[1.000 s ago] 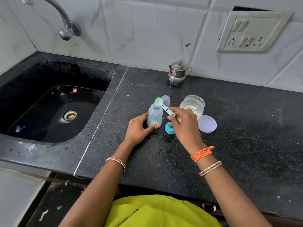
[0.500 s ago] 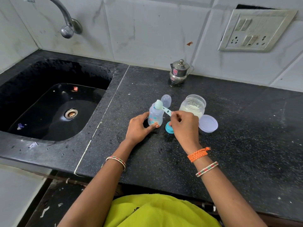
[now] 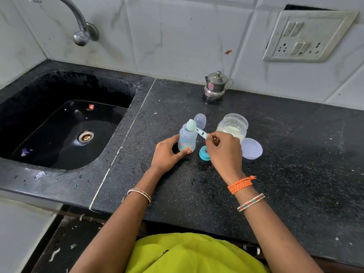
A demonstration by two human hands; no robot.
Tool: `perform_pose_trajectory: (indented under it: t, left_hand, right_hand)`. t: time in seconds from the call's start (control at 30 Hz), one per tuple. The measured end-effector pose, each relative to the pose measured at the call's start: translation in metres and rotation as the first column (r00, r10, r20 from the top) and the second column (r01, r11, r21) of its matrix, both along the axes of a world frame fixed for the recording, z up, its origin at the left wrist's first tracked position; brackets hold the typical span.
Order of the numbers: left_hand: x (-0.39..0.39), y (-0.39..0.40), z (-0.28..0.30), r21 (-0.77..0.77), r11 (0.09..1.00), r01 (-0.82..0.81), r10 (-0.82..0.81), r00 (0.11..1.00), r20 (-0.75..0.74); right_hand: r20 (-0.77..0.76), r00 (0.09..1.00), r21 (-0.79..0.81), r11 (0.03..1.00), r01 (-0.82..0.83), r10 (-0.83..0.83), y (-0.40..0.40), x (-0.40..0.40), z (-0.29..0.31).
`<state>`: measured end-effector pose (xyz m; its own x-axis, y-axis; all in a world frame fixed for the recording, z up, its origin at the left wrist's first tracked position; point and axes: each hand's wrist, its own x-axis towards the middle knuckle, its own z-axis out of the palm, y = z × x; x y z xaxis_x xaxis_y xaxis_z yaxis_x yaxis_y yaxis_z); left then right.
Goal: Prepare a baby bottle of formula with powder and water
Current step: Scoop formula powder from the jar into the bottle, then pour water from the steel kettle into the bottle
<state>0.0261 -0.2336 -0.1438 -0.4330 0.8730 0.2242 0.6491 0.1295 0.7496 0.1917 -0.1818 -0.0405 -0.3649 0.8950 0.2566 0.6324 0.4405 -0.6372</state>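
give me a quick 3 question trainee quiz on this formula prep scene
1. True or false: the powder jar has its lid screwed on.
2. Which hand pinches the scoop? A) left hand B) right hand
3. Fill in: the scoop's bowl sits over the mouth of the ____.

Key
1. False; the lid lies on the counter beside the jar.
2. B; the right hand pinches its handle, while the left hand holds the baby bottle.
3. baby bottle
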Motion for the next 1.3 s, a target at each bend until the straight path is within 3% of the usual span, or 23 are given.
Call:
perform_pose_trajectory:
  t: [0.17,0.3,0.4,0.57,0.73,0.93,1.1,1.17,1.3]
  left_hand:
    - [0.006,-0.002,0.003,-0.043,0.998,0.039,-0.039,0.999,-0.011]
    - [0.033,-0.005,0.029,0.178,0.984,0.013,0.017,0.987,-0.163]
    - [0.044,0.011,0.052,0.237,0.969,0.07,-0.014,0.973,-0.229]
    - [0.052,0.033,0.068,0.172,0.976,0.131,-0.064,0.936,-0.346]
    - [0.044,0.036,0.071,0.166,0.981,0.101,-0.042,0.945,-0.324]
    - [0.021,0.032,0.079,0.268,0.961,0.059,0.013,0.966,-0.259]
    - [0.001,0.04,0.084,0.283,0.959,0.002,0.06,0.976,-0.211]
    - [-0.007,0.051,0.087,0.271,0.963,-0.006,0.063,0.977,-0.203]
    - [-0.025,0.08,0.102,0.233,0.972,0.026,0.013,0.987,-0.163]
  right_hand:
    - [-0.229,0.972,0.057,0.996,0.069,-0.054,0.012,0.017,0.014]
    - [-0.308,0.93,0.109,0.964,0.244,-0.2,0.034,0.042,0.02]
    - [-0.139,0.944,0.213,0.922,0.324,-0.3,0.045,0.054,0.014]
    - [0.081,0.956,0.282,0.927,0.249,-0.281,0.058,0.047,0.004]
    - [0.108,0.97,0.212,0.958,0.193,-0.219,0.077,0.03,0.004]
    - [0.422,0.905,0.173,0.985,-0.022,-0.054,0.089,0.034,0.008]
    - [0.547,0.836,0.127,0.983,-0.136,0.045,0.082,0.05,0.003]
    - [0.489,0.872,0.153,0.982,-0.113,0.024,0.086,0.052,0.009]
    - [0.156,0.986,0.173,0.984,0.031,-0.058,0.119,0.039,0.033]
